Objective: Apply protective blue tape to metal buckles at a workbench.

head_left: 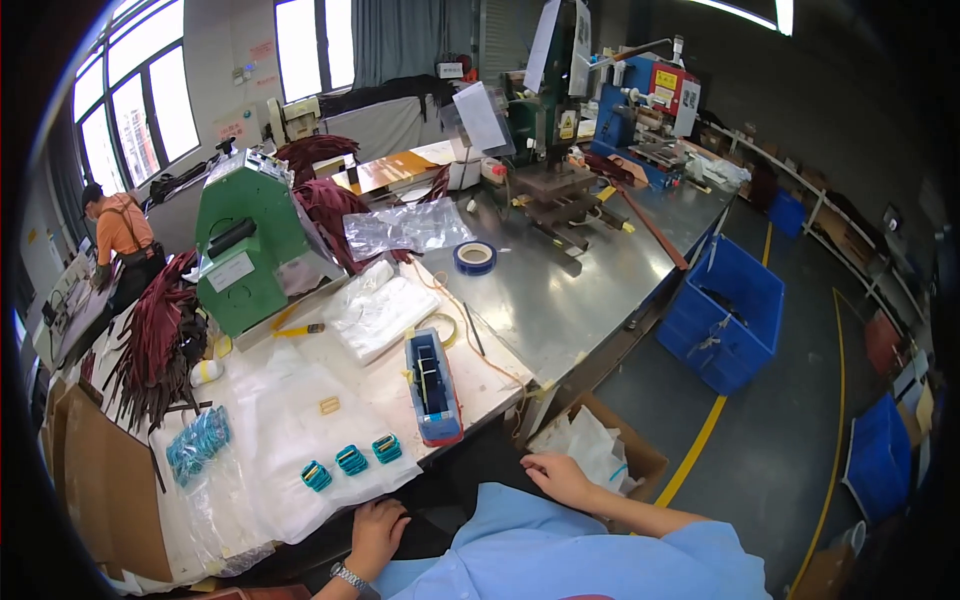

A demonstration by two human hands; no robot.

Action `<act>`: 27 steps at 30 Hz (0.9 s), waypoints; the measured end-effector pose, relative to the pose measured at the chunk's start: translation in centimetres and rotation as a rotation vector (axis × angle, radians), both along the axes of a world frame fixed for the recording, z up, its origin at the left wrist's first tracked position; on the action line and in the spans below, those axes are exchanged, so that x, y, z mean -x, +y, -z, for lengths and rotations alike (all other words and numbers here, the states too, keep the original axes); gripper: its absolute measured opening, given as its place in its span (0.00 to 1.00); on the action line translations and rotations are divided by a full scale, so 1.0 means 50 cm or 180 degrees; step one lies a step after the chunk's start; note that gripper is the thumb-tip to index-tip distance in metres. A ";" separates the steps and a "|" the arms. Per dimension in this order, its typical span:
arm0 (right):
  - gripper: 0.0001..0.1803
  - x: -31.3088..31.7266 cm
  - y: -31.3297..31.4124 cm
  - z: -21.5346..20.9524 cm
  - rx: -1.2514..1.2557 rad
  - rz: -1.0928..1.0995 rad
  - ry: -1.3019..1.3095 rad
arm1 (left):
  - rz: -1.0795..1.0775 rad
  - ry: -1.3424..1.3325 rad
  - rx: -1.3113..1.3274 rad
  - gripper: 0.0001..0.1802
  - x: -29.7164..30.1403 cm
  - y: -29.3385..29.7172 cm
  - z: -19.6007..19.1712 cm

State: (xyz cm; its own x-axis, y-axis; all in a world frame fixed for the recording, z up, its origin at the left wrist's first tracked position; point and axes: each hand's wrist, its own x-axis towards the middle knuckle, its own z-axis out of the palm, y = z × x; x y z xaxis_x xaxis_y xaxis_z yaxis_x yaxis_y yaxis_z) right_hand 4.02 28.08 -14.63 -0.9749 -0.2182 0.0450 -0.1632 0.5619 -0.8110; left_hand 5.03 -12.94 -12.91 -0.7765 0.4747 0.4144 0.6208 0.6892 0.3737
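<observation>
My left hand [377, 537], with a metal-banded watch at the wrist, rests on my dark-clothed lap by the table's near edge, fingers loosely stretched and nothing in them. Farther right, my right hand [557, 478] lies on the other side of my lap, fingers slightly bent and apart, also without anything. Nearest to the left hand, three small teal-wrapped pieces with gold-coloured metal, a left one [316, 475], a middle one [351, 460] and a right one [386, 448], sit in a row on a white sheet [270, 440]. Behind them lie small gold-coloured metal frames [330, 405].
A blue-grey tape dispenser [440, 428] stands at the table edge. Left are a bag of teal pieces [198, 445], dark red strips [160, 330] and a green machine [245, 240]. A blue crate [725, 310] and a carton [640, 455] stand right. A person [128, 235] works far left.
</observation>
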 end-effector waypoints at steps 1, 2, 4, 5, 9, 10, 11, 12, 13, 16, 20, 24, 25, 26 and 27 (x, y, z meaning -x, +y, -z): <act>0.19 -0.012 -0.010 0.059 -0.0423 0.0219 0.0286 | -0.0272 -0.0258 0.0101 0.17 -0.006 -0.018 0.029; 0.23 -0.018 -0.019 0.093 -0.0852 0.0434 0.0568 | -0.0262 -0.0278 0.0091 0.17 -0.003 -0.030 0.049; 0.35 -0.010 -0.047 0.114 -0.0617 0.0469 0.0141 | -0.0740 -0.0750 0.0410 0.22 0.012 -0.049 0.088; 0.41 0.002 -0.059 0.116 -0.0726 0.0533 -0.0127 | -0.0732 -0.0760 0.0402 0.22 0.025 -0.059 0.115; 0.60 0.064 -0.085 0.125 -0.1069 0.0654 -0.0861 | -0.1718 -0.1007 0.0194 0.27 0.081 -0.110 0.235; 0.60 0.074 -0.096 0.112 -0.1071 0.0671 -0.0855 | -0.1852 -0.0892 -0.0157 0.28 0.090 -0.109 0.230; 0.62 0.081 -0.107 0.095 -0.1176 0.0697 -0.1080 | -0.1859 -0.1052 -0.0065 0.28 0.078 -0.106 0.216; 0.63 0.085 -0.113 0.085 -0.1277 0.0721 -0.1305 | -0.1846 -0.1044 -0.0068 0.28 0.075 -0.109 0.217; 0.63 0.083 -0.111 0.090 -0.1278 0.0719 -0.1299 | -0.1881 -0.0976 -0.0035 0.28 0.060 -0.112 0.221; 0.65 0.080 -0.100 0.103 -0.1254 0.0765 -0.1300 | -0.1961 -0.1006 0.0097 0.29 0.039 -0.119 0.220; 0.66 0.094 -0.081 0.121 -0.1098 0.0701 -0.1318 | -0.2077 -0.1097 -0.0316 0.34 0.002 -0.087 0.171; 0.63 0.131 -0.025 0.226 -0.0363 0.0585 -0.1336 | -0.2442 -0.1043 -0.0244 0.42 -0.047 -0.055 0.163; 0.63 0.134 -0.019 0.219 -0.0351 0.0560 -0.1351 | -0.2442 -0.1086 -0.0262 0.45 -0.064 -0.050 0.155; 0.62 0.139 -0.013 0.205 0.0122 0.0437 -0.1743 | -0.2448 -0.1132 -0.0281 0.49 -0.081 -0.044 0.146; 0.60 0.142 -0.013 0.192 0.0598 0.0311 -0.2135 | -0.2478 -0.1144 -0.0259 0.49 -0.096 -0.038 0.135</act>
State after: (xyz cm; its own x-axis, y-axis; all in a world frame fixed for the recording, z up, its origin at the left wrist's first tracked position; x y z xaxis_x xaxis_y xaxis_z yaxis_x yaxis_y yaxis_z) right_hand -3.08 27.44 -24.25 -0.8203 -0.1757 -0.5443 0.4501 0.3889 -0.8038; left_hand 9.81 -14.86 -19.64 -0.9592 -0.2678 0.0907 -0.1828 0.8322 0.5235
